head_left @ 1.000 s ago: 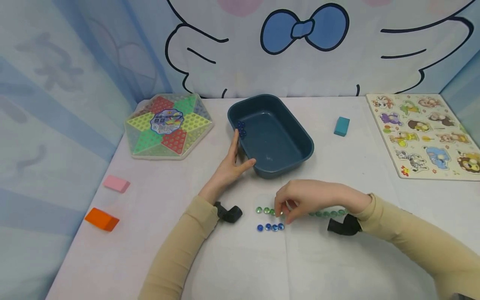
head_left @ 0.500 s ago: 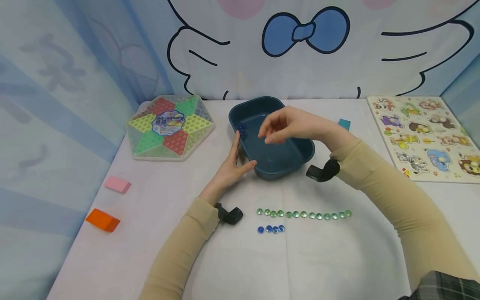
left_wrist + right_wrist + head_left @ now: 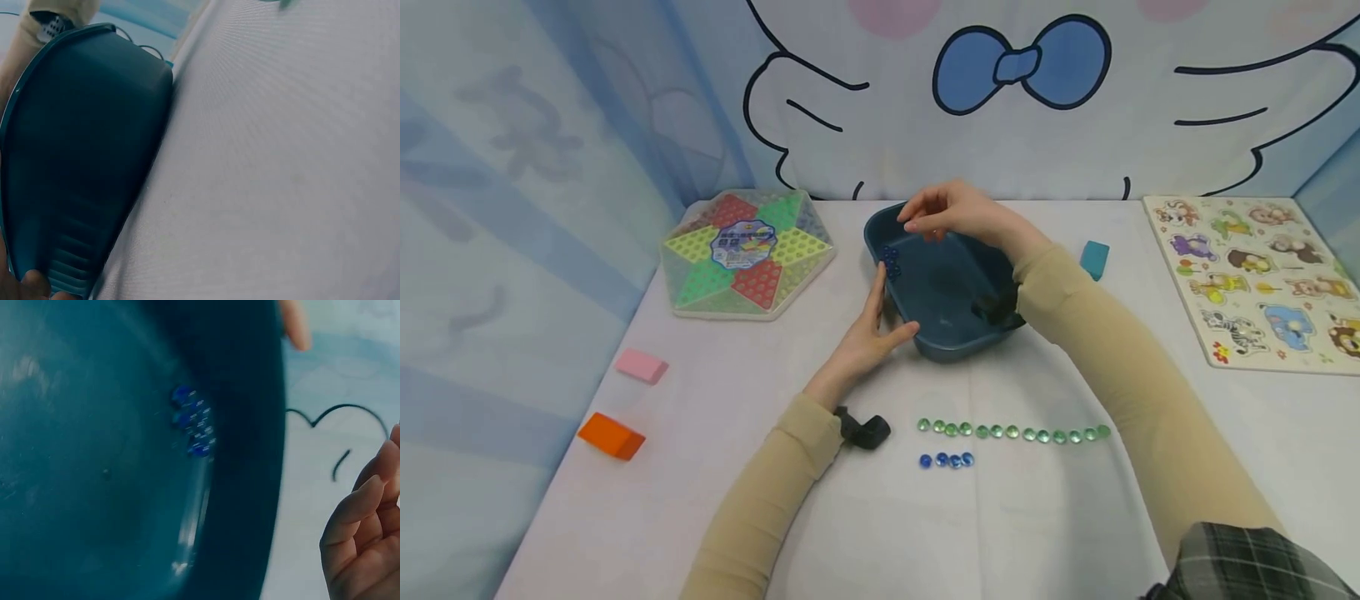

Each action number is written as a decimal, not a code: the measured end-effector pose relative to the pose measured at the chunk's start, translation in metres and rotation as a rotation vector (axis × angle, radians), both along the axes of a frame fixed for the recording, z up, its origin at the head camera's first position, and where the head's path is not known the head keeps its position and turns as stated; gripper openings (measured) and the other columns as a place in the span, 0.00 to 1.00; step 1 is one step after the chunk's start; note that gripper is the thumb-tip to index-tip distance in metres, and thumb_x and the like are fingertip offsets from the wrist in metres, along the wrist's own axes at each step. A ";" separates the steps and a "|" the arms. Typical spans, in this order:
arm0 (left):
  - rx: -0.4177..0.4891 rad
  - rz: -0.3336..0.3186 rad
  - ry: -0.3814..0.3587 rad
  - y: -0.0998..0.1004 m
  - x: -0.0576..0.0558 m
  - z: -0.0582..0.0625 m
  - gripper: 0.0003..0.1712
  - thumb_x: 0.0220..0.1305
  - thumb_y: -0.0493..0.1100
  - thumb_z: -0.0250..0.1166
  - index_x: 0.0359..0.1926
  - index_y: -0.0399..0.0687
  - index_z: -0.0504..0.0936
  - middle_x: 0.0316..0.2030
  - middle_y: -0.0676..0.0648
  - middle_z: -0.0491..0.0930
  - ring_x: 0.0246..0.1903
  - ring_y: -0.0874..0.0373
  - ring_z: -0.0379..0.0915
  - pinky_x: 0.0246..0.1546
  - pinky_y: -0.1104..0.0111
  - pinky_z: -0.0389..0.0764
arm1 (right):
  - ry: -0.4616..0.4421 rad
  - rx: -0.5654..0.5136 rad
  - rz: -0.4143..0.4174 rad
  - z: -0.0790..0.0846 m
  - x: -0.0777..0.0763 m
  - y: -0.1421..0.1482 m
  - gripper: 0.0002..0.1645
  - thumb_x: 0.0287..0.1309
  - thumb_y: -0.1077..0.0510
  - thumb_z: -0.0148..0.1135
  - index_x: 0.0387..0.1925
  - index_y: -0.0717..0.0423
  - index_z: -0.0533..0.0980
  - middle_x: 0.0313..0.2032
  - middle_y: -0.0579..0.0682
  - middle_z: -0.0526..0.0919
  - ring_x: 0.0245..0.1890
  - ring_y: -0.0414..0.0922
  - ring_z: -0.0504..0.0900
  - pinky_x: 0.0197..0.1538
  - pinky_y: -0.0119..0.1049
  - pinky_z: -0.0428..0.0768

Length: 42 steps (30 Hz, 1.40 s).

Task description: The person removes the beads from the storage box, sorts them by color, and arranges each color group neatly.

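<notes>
1. Left hand (image 3: 865,342): fingers extended and spread, resting against the left side of the dark teal tub (image 3: 943,300); thumb at its near-left corner. Steadies against the wall, no wrap-around grip. Left wrist view shows fingertips on the tub's outer wall.
2. Right hand (image 3: 958,217): over the far end of the tub, fingers loosely bent, thumb near the index finger. Nothing visible held in the head or right wrist view.
3. Tub sits on the white cloth (image 3: 1045,533), center of the table, opening up. Inside: a cluster of blue beads (image 3: 891,261) along the left wall, near the left fingertips. Exact count: can't tell, they overlap and blur.
4. In front of the tub, 2 bead rows on the cloth. Green row (image 3: 1012,432): 13 beads, running left to right. Blue row (image 3: 955,462): 4 beads, just on the person's side of the green row's left end.
5. Surroundings: hexagonal game box (image 3: 745,254) left of the tub, pink block (image 3: 641,366) and orange block (image 3: 612,436) near the left edge, blue block (image 3: 1094,259) right of the tub, animal puzzle board (image 3: 1262,279) far right.
</notes>
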State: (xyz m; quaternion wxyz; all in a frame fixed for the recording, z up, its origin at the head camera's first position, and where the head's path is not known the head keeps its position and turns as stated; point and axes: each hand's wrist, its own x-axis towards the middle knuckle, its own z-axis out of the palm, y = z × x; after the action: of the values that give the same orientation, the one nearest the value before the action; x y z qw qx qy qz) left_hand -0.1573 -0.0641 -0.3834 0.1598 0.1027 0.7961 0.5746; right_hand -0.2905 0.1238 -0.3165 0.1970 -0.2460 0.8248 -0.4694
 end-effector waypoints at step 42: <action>-0.010 -0.008 -0.021 -0.002 0.000 -0.001 0.53 0.63 0.48 0.60 0.71 0.66 0.27 0.73 0.49 0.30 0.71 0.50 0.33 0.70 0.55 0.45 | 0.268 0.536 0.221 -0.056 -0.012 -0.038 0.16 0.55 0.58 0.63 0.48 0.52 0.78 0.32 0.51 0.78 0.31 0.45 0.73 0.34 0.33 0.72</action>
State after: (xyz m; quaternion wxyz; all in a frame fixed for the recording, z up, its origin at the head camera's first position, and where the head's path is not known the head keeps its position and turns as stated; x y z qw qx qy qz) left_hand -0.1571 -0.0660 -0.3847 0.1709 0.0992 0.7968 0.5711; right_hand -0.3028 0.0858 -0.3728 0.1943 -0.3333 0.9060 -0.1743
